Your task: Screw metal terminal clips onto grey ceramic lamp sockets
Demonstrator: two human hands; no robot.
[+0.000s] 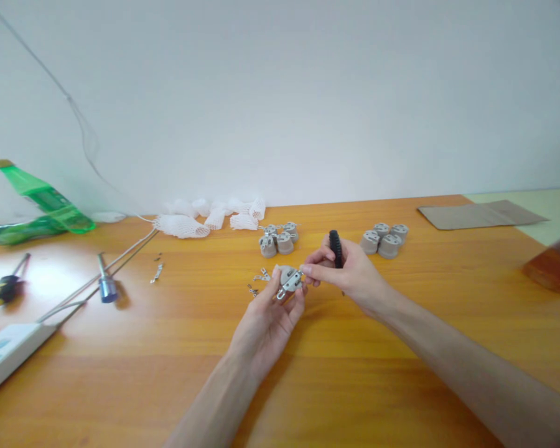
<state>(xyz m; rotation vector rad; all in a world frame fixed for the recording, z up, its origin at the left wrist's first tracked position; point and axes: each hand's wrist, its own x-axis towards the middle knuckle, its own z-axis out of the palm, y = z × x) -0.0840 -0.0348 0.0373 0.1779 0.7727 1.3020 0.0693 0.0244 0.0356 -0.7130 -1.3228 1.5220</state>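
My left hand (270, 317) grips a round grey ceramic lamp socket (287, 272) between thumb and fingers, its top face turned up. Across that face lies a silver metal bracket (291, 284), with one end sticking out near my left fingers. My right hand (350, 267) is closed around a screwdriver with a black ribbed handle (336, 249); its shaft is mostly hidden. The right thumb and forefinger pinch at the bracket's right end, and any small part between them cannot be made out. Loose metal brackets (262, 275) lie just left of the socket.
Several sockets with brackets (268, 246) stand behind my hands; another group of sockets (388, 246) is to the right. Leftward are a power strip (14, 351), two more screwdrivers (106, 287), white foam netting (186, 226) and a green bag (51, 202). Cardboard (483, 214) lies at the back right.
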